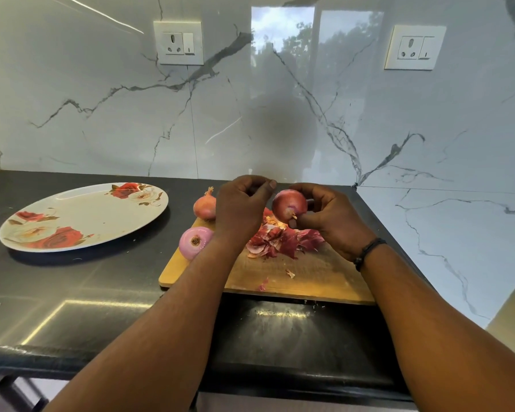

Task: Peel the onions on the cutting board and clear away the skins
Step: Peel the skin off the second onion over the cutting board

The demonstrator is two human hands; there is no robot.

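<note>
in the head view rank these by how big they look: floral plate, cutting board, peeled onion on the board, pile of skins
Largest to smallest:
1. cutting board and floral plate: look alike, and the arms hide part of the board, so unranked
2. pile of skins
3. peeled onion

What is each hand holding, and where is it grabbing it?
The right hand holds a red onion above the cutting board, fingers curled round its far side and thumb near the root end. The left hand is curled; whether it pinches anything cannot be told.
</note>
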